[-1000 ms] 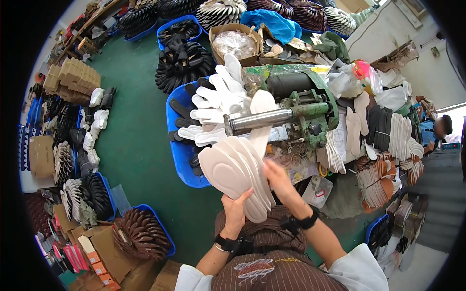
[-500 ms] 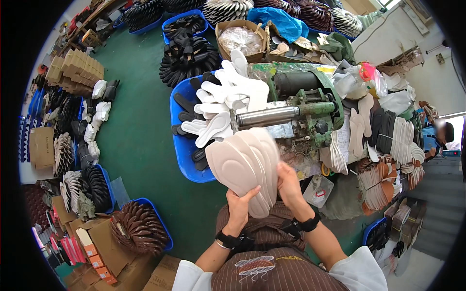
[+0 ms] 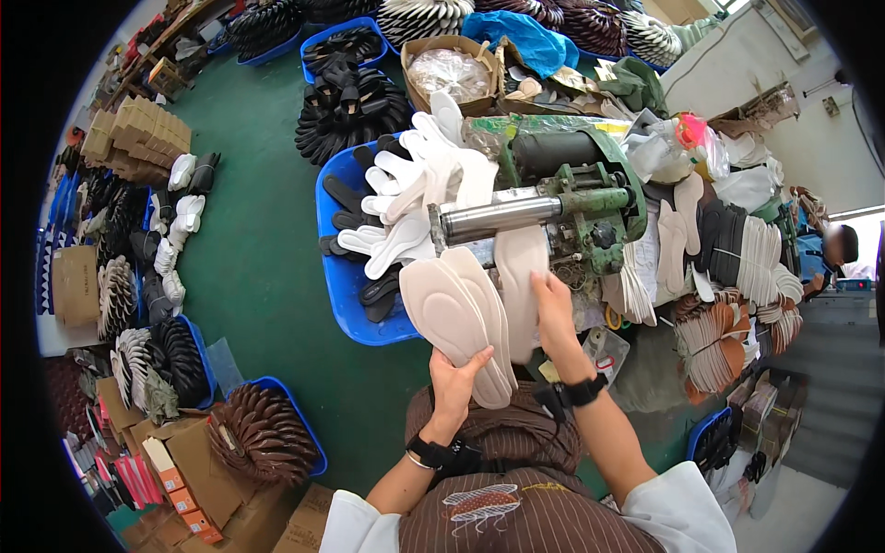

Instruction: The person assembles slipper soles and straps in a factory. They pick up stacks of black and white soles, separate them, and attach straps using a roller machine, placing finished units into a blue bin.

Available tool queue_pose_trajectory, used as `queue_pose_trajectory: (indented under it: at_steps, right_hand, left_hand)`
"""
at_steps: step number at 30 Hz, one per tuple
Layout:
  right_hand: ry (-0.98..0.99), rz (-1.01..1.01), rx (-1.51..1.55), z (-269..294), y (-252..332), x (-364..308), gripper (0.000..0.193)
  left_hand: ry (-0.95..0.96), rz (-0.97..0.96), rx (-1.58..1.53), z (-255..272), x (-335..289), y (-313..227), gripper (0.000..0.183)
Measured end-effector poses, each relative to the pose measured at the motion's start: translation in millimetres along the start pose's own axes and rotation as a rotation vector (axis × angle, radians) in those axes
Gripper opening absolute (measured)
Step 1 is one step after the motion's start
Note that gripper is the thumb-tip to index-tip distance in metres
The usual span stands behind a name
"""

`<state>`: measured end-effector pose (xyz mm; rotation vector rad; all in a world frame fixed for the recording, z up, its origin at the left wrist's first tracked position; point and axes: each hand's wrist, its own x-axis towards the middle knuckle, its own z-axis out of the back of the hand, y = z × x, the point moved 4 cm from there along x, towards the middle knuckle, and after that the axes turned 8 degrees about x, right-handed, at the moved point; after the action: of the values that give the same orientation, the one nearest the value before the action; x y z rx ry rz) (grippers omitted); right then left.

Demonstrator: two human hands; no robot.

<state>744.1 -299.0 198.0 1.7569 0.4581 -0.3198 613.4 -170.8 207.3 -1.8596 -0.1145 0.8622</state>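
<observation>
My left hand (image 3: 452, 382) is closed around the lower part of a fanned stack of beige insoles (image 3: 447, 304), held in front of my lap. My right hand (image 3: 555, 313) grips a single beige insole (image 3: 519, 286) by its right side. The far end of that insole reaches up to the steel roller (image 3: 502, 219) of a green machine (image 3: 604, 203); whether it has entered between the rollers I cannot tell. White insoles (image 3: 406, 235) lie heaped behind the roller's left end, over a blue tub (image 3: 343, 304) that also holds black insoles.
Bundled white and brown insoles (image 3: 710, 341) are piled to the right of the machine. Cardboard boxes (image 3: 198, 461) and a blue-rimmed tub of brown pieces (image 3: 263, 433) stand at the lower left. Another person (image 3: 825, 253) is at the far right edge.
One insole has come away from the stack in my right hand and moved up to the roller. The stack in my left hand has fewer insoles fanned to its right.
</observation>
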Motion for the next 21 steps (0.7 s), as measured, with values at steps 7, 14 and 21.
queue_pose_trajectory:
  at_steps: [7, 14, 21]
  right_hand:
    - [0.274, -0.266, 0.242, -18, -19, -43, 0.032]
    - [0.213, -0.395, 0.433, -2, -9, -32, 0.032]
    - [0.143, -0.269, 0.187, -9, -8, 4, 0.032]
  left_hand:
    - [0.055, 0.053, -0.054, 5, 1, 10, 0.045]
    - [0.095, 0.079, -0.006, 6, 0, 4, 0.043]
    - [0.014, -0.016, -0.059, 2, 1, -3, 0.046]
